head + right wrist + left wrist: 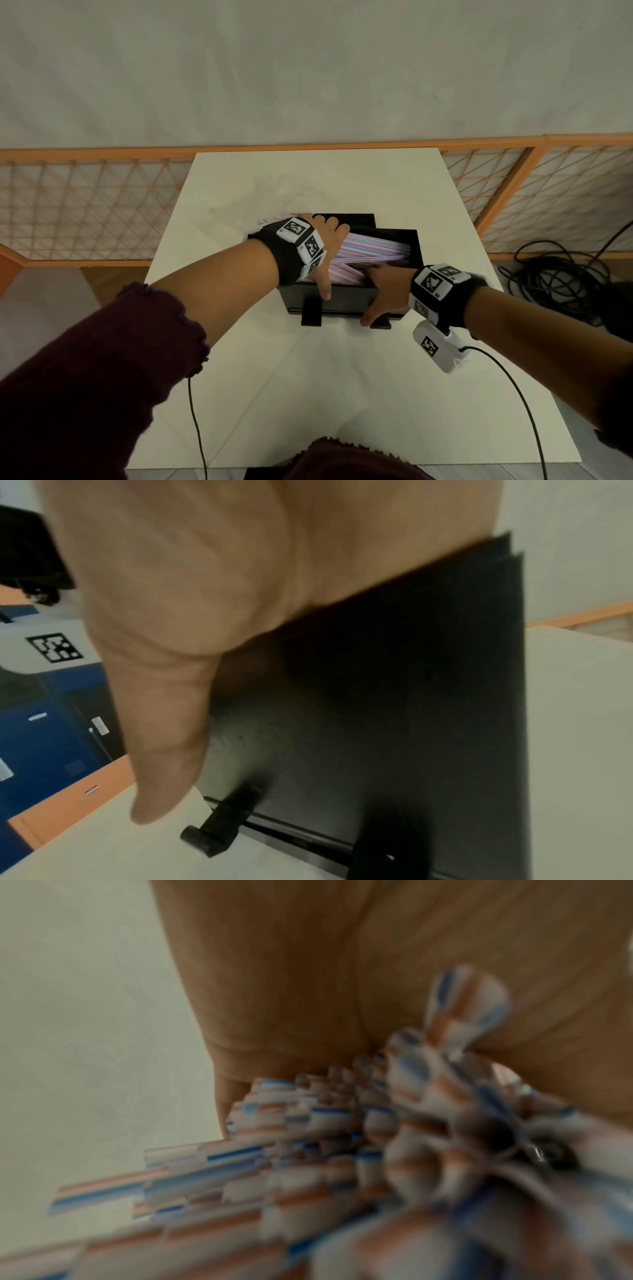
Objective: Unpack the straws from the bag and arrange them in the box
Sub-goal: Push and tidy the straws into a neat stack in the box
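Observation:
A black box (346, 303) stands mid-table, filled with red, white and blue striped straws (371, 247) lying slanted across it. My left hand (327, 251) lies over the left end of the bundle. Its fingers curl round the far side and its thumb reaches down the front wall. In the left wrist view the palm (291, 988) sits right on the blurred straws (308, 1150). My right hand (380, 296) grips the box's front right rim, with the thumb outside and the fingers inside. The right wrist view shows this hand (205, 588) on the black wall (394, 696).
A crumpled clear bag (270, 192) lies faintly visible on the white table (308, 394) behind the box. An orange lattice fence (85, 205) runs behind the table. Black cables (555, 274) lie coiled on the floor to the right.

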Tool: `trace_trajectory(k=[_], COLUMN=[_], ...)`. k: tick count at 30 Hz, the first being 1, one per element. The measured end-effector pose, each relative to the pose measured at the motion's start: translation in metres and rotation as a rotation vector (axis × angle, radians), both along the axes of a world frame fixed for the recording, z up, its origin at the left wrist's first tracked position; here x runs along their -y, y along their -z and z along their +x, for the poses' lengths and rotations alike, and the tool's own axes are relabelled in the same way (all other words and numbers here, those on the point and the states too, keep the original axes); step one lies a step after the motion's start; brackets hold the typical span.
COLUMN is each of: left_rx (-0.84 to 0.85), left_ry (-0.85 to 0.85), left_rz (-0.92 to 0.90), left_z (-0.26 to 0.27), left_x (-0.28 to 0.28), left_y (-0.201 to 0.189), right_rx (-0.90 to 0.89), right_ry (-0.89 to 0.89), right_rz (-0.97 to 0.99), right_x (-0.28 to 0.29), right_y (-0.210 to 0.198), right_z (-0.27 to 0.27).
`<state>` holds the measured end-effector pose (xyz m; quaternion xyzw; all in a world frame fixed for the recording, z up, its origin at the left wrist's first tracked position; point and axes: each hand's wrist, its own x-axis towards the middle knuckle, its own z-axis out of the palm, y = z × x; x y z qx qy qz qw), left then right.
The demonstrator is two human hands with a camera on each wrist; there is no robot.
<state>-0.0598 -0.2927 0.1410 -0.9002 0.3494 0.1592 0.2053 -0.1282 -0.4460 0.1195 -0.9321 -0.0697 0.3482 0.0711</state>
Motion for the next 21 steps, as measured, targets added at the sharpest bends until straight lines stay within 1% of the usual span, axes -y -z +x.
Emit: trace_trajectory(k=[3,5,10,13,16,18,21], left_rx=[-0.002,-0.001,0.017,0.021,0.016,0.015,0.008], left_ry=[-0.002,-0.003,-0.001,-0.004,-0.004,-0.004,0.000], left_rz=[-0.004,-0.001,-0.009,-0.025,-0.039,-0.044,-0.050], left_z=[0.000,0.000,-0.002,-0.003,-0.003,-0.003,-0.003], left_x=[0.000,0.000,0.000,-0.001,-0.002,-0.002,-0.003], left_y=[0.000,0.000,0.002,0.003,0.004,0.004,0.004], right_rx=[-0.029,-0.036,-0.121,-0.112,-0.126,-0.117,-0.134], right_ry=[0.064,0.078,0.160,0.202,0.197,0.207,0.276], right_rz=[0.086,0.099,0.109,0.160,0.145,0.135,0.118], right_x=[0.002,-0.001,-0.003,-0.001,-0.004,-0.003,-0.003], right_y=[0.001,0.000,0.000,-0.003,-0.003,0.008,0.003], right_z=[0.002,0.002,0.005,0.005,0.006,0.012,0.012])
